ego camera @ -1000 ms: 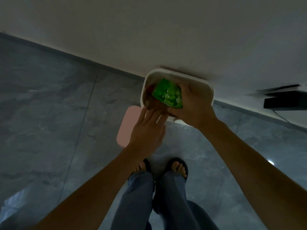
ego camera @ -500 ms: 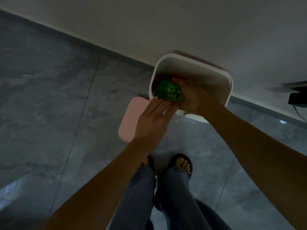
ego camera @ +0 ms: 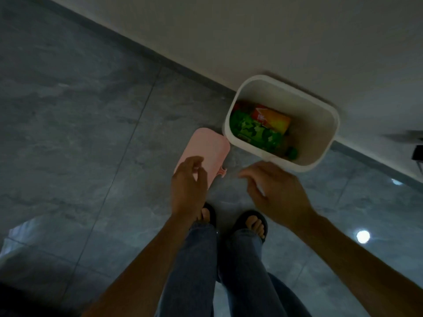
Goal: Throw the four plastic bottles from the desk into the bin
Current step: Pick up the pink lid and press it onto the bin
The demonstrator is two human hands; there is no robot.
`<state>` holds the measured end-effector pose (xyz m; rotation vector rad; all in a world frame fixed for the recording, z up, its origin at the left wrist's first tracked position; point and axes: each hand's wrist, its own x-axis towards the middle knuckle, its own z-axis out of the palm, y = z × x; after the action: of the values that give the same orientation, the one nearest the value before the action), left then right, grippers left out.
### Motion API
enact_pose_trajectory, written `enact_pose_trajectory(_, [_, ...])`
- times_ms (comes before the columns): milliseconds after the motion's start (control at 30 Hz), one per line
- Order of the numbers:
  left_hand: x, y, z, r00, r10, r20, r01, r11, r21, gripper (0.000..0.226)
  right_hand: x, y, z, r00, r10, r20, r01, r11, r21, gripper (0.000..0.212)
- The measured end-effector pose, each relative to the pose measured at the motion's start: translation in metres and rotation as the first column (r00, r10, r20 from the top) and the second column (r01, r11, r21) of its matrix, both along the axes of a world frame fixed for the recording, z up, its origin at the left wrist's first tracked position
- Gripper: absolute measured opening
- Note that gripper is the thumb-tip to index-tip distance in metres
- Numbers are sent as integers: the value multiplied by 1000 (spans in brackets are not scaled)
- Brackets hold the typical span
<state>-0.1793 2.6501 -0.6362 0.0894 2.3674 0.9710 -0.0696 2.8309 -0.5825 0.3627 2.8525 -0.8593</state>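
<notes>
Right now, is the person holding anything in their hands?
No. The left hand and right hand are both open and empty; the green-labelled bottle lies in the bin.

left hand [ego camera: 188,186] empty, right hand [ego camera: 275,192] empty

No writing can be read here; the labels on the bottles [ego camera: 256,131] in the bin [ego camera: 320,161] are too blurred.

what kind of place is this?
Likely an indoor room at home, though that is a guess: glossy grey tiled floor, plain wall with a skirting strip, a small white bin beside it, and the person in open sandals.
</notes>
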Motion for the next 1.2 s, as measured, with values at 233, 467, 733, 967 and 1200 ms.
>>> enact_pose_trajectory(233, [31, -27, -85, 959, -64, 276, 128, 967, -221, 26, -23, -32, -125, 942, 210, 263, -245, 963, 110, 54])
enact_pose_trajectory(467, [57, -11, -150, 936, -329, 126, 352, 882, -312, 21, -54, -21, -190, 782, 433, 449, -556, 809, 188, 34])
enact_pose_trajectory(733, [50, -35, -105, 928, -364, 79, 370, 874, -314, 18, -50, -17, -150, 790, 524, 319, -582, 804, 121, 31])
enact_pose_trajectory(967, [23, -64, 32, 829, -557, 51, 549, 792, -267, 21, -29, -37, -39, 812, 528, 248, -547, 837, 9, 37])
enact_pose_trajectory(1200, [-13, -32, 158, 609, -791, -54, 758, 601, -254, 19, -7, -54, 84, 971, 172, 168, -171, 985, -21, 29])
